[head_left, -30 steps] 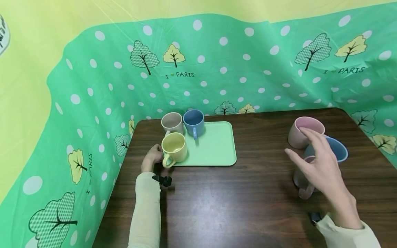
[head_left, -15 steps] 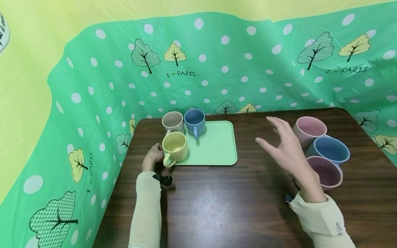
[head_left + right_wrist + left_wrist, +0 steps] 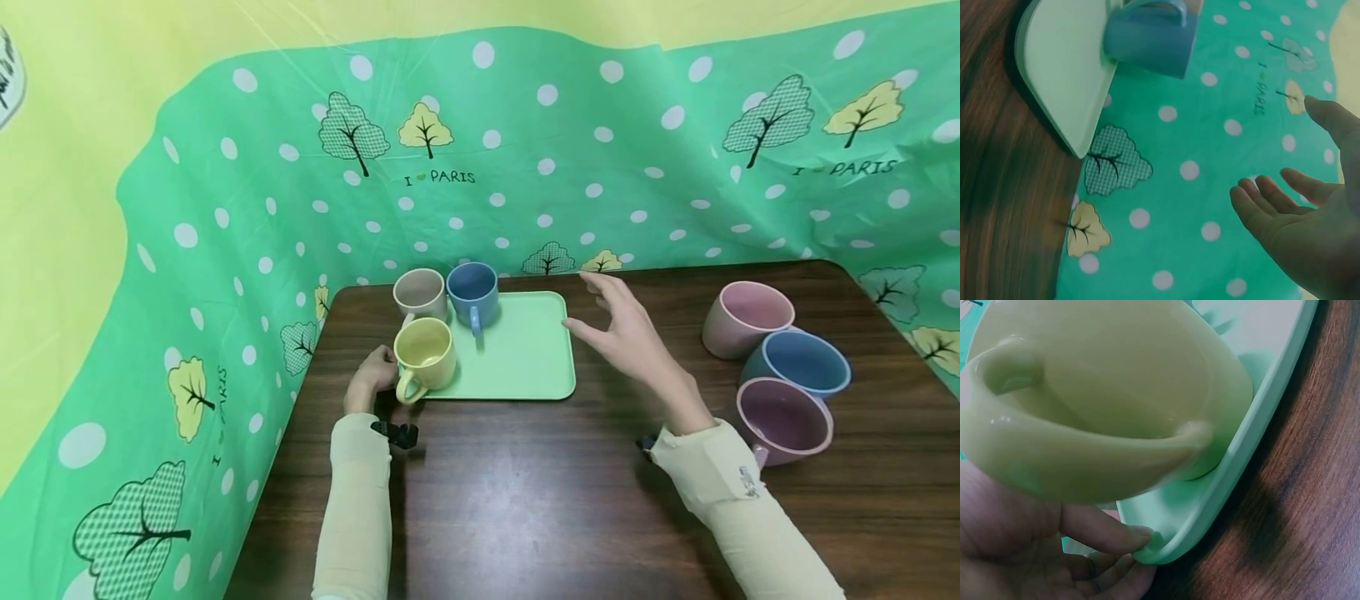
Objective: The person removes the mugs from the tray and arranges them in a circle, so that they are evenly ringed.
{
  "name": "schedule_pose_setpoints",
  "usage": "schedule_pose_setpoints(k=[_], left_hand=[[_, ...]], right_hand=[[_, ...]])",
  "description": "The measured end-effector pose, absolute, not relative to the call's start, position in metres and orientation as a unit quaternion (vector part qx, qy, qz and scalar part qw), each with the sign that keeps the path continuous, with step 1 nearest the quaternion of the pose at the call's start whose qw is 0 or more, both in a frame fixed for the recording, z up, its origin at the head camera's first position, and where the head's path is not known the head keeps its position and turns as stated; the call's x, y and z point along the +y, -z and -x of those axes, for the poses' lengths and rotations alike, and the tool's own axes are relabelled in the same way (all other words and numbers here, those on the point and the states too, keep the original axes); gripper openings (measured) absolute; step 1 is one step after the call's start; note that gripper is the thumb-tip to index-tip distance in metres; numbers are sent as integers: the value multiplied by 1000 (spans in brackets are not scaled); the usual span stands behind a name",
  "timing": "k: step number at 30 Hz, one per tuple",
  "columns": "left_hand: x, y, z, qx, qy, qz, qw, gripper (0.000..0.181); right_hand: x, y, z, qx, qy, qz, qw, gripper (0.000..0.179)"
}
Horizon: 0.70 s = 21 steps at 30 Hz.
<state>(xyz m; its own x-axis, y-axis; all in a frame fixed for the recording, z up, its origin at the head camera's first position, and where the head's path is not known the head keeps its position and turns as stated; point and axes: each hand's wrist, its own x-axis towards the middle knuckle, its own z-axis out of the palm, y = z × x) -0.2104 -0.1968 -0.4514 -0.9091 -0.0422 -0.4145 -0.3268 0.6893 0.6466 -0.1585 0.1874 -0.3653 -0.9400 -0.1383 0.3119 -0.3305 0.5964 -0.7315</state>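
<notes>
A light green tray (image 3: pixel 517 358) lies on the table, with a yellow mug (image 3: pixel 424 354), a blue mug (image 3: pixel 472 293) and a grey-beige mug (image 3: pixel 420 293) grouped at its left end. My left hand (image 3: pixel 372 373) is at the tray's left edge, beside the yellow mug. In the left wrist view the thumb (image 3: pixel 1107 530) lies over the tray's corner and the fingers are curled under it, pinching the rim. My right hand (image 3: pixel 626 337) hovers by the tray's right edge, thumb and fingers spread, holding nothing.
On the right of the dark wooden table (image 3: pixel 525 500) stand a pink mug (image 3: pixel 746 321), a larger blue mug (image 3: pixel 797 362) and a mauve mug (image 3: pixel 783 421), close together. A green dotted cloth (image 3: pixel 450 217) hangs behind the table and along its left side.
My right hand has moved left from above the right-hand mugs to the tray's right edge, fingers spread throughout. The left hand has stayed at the tray's left edge.
</notes>
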Motion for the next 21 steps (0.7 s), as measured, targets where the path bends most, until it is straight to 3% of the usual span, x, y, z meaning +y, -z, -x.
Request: schedule_pose_setpoints(k=[21], left_hand=[[-196, 454, 212, 913, -357, 88, 178, 12]], right_hand=[[143, 388, 217, -894, -416, -159, 57, 76]])
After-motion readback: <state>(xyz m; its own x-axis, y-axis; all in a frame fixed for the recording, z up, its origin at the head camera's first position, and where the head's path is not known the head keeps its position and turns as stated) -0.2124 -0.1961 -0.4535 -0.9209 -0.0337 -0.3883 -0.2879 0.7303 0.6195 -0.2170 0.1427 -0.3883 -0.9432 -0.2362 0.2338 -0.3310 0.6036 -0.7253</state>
